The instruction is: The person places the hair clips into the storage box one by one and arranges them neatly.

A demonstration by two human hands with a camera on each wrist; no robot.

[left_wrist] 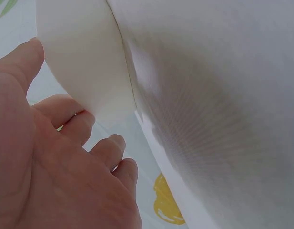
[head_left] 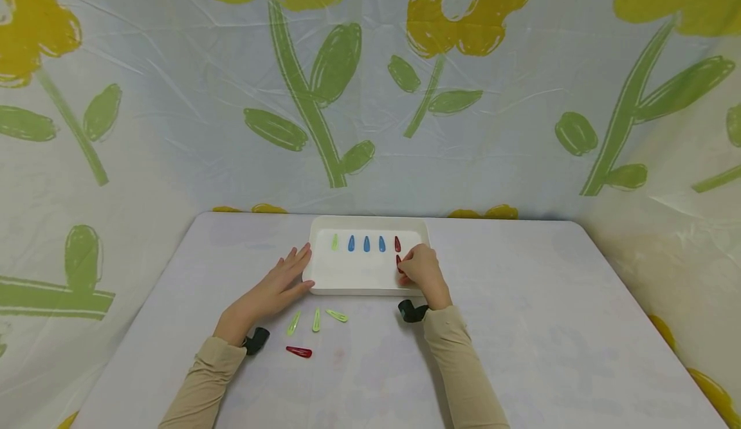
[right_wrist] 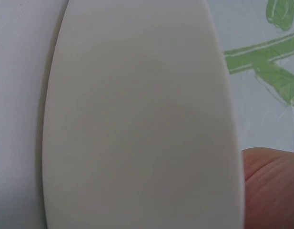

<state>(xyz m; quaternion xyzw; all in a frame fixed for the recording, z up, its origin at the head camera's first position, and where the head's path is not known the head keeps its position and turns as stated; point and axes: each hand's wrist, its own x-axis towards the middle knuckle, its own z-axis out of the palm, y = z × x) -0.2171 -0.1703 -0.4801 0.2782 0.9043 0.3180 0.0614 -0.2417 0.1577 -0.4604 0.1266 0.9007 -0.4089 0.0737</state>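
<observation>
A white tray stands at the back of the table. In its upper row lie one green snap hair clip, three blue hair clips and a red hair clip. Below that red one, my right hand pinches a second red hair clip inside the tray; the fingertips are partly hidden. My left hand touches the tray's left side with its fingers spread. The left wrist view shows those fingers against the tray's outer wall.
In front of the tray, three green hair clips and a red hair clip lie loose on the table. A flowered cloth hangs behind the table. The tray's wall blocks most of the right wrist view.
</observation>
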